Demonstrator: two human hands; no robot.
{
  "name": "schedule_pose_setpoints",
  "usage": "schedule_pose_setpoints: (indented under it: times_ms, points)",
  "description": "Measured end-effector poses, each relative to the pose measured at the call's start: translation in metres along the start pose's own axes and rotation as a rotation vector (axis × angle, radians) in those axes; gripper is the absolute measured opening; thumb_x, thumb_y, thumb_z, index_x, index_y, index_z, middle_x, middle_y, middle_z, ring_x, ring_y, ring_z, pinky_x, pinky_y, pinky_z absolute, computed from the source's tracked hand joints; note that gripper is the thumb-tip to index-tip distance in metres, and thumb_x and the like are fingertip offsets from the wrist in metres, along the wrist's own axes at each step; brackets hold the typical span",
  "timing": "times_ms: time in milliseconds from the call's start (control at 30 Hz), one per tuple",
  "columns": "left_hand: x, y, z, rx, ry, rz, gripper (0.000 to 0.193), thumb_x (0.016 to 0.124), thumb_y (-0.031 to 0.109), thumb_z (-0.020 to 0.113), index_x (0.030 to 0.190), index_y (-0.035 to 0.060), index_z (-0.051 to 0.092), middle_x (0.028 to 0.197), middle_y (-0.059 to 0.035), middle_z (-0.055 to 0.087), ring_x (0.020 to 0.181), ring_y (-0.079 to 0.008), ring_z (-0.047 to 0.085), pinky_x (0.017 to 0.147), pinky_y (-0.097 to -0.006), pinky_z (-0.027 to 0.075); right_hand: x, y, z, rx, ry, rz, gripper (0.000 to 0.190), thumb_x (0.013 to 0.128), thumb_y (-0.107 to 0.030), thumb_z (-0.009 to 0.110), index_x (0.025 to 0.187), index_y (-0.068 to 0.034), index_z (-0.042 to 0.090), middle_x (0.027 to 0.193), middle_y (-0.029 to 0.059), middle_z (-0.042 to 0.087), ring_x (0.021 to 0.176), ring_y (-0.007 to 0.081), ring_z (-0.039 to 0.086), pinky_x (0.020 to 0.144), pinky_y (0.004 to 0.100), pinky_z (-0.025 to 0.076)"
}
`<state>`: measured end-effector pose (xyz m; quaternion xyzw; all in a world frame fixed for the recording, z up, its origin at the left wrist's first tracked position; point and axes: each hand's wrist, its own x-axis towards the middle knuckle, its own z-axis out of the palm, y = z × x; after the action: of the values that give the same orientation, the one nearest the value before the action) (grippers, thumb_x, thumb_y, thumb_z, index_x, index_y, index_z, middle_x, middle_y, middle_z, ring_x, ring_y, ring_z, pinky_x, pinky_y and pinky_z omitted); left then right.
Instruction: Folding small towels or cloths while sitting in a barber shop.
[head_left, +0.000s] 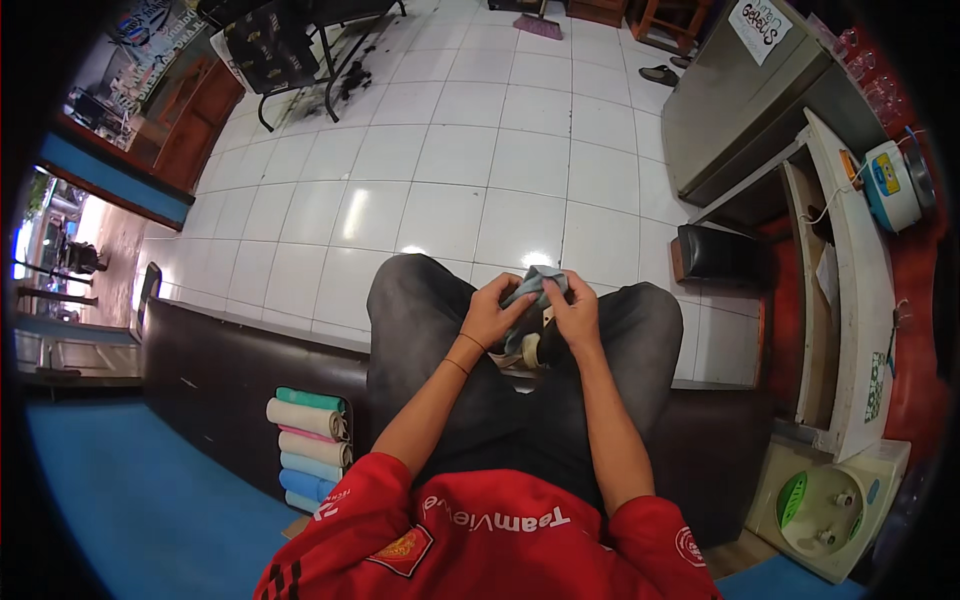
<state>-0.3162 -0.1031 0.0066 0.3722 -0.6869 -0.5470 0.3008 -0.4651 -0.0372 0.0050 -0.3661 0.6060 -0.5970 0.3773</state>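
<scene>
A grey-green cloth (538, 279) is held up between both hands above my lap. My left hand (496, 309) pinches its left side, thumb on top. My right hand (576, 311) grips the other side, its thumb pressed on the fabric. Part of the cloth hangs down between the wrists, in front of my shoes. Left of my lap, on the dark bench, stands a stack of rolled towels (307, 442) in green, cream, pink and blue.
I sit on a dark padded bench (240, 367). A black stool (720, 253) and a wooden cabinet (844, 300) are on the right, near a refrigerator (742, 97). A water dispenser (765, 487) is at lower right. A chair (274, 56) and a broom (538, 26) are farther off.
</scene>
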Motion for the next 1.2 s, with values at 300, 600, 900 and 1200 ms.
schedule_pose_setpoints:
  times_ms: [300,600,900,1200]
  points:
    - [-0.005,0.004,0.001,0.173,-0.001,0.258,0.026,0.08,0.013,0.072,0.101,0.0023,0.06,0.083,-0.003,0.062,0.069,-0.0066,0.052,0.062,-0.0214,0.044,-0.006,-0.008,-0.003,-0.243,-0.063,-0.078,0.022,0.081,-0.005,0.063,0.103,0.001,0.064,0.087,0.0089,0.067,0.08,0.014,0.063,0.072,0.0258,0.049]
    - [-0.001,-0.008,-0.003,0.528,0.224,0.342,0.021,0.077,0.015,0.068,0.095,0.0051,0.063,0.072,-0.0108,0.063,0.063,-0.0249,0.06,0.061,-0.0362,0.045,-0.002,-0.004,-0.001,-0.301,0.139,-0.271,0.02,0.083,-0.006,0.06,0.101,0.002,0.066,0.084,0.0122,0.068,0.076,0.0174,0.064,0.071,0.0277,0.049]
    - [-0.001,-0.005,-0.008,0.401,0.262,0.126,0.017,0.078,0.024,0.069,0.088,0.0113,0.066,0.084,-0.0052,0.065,0.083,-0.0278,0.059,0.072,-0.0418,0.038,0.001,-0.009,-0.025,-0.179,0.259,-0.064,0.04,0.084,-0.001,0.064,0.123,-0.004,0.053,0.083,-0.0006,0.057,0.073,0.0051,0.052,0.064,0.0191,0.041]
    - [0.0,0.003,-0.036,0.575,0.285,0.145,0.024,0.072,0.026,0.076,0.087,0.0105,0.068,0.082,-0.0052,0.066,0.08,-0.0224,0.061,0.071,-0.0344,0.045,0.003,-0.023,-0.027,-0.362,0.345,-0.245,0.016,0.084,-0.011,0.067,0.097,-0.002,0.068,0.083,0.0049,0.065,0.072,0.0111,0.057,0.064,0.0251,0.045]
